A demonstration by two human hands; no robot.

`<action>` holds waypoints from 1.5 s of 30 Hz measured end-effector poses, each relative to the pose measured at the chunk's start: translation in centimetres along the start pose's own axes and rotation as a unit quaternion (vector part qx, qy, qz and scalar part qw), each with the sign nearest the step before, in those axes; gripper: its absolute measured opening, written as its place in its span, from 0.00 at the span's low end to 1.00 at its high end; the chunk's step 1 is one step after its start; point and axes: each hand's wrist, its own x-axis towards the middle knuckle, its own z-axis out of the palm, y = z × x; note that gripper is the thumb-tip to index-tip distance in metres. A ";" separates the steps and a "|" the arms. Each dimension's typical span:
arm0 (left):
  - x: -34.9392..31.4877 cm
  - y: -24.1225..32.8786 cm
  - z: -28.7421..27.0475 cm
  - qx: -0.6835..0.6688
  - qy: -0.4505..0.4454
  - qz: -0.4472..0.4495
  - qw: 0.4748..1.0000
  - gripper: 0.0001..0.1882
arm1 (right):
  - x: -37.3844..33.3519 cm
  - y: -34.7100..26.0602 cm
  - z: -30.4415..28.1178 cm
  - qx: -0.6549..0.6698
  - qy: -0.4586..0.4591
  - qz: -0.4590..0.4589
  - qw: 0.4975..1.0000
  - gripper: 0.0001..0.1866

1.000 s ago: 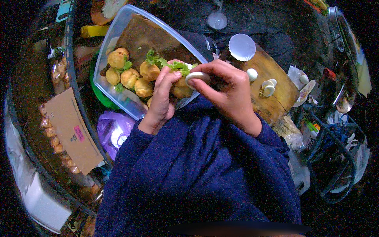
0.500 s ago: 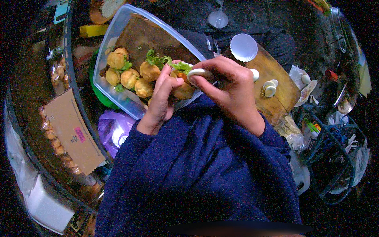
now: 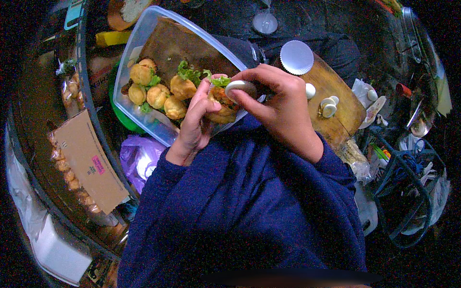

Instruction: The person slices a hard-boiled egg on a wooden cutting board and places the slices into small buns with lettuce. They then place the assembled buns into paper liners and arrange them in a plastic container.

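Note:
Over the near edge of a clear plastic container [image 3: 204, 30], my left hand [image 3: 193, 115] is closed around a small golden puff bun [image 3: 224, 114]. The bun is split, with lettuce [image 3: 221, 81] and an orange-red filling showing. Pinched between thumb and fingers of my right hand [image 3: 285, 105] is a white oval slice [image 3: 242, 87], like boiled egg, held right at the bun's opening. Several more puff buns [image 3: 157, 96] lie in the container, some with lettuce sticking out. My fingers hide part of the held bun.
To the right, a wooden board [image 3: 338, 91] bears several pale egg slices [image 3: 328, 108] and a white paper cup liner [image 3: 297, 57]. A blue-framed basket [image 3: 403, 182] stands beyond. On the left are a purple bag [image 3: 139, 156] and a cardboard piece [image 3: 91, 161] over packed buns.
My right hand has shifted slightly left with the egg slice, bringing it closer over the bun's opening. My left hand still holds the bun in nearly the same place.

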 end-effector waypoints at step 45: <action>0.3 -0.4 -2.1 -0.054 -0.026 0.044 0.997 0.28 | 1.8 -2.8 1.7 -0.137 -0.127 -0.053 0.981 0.07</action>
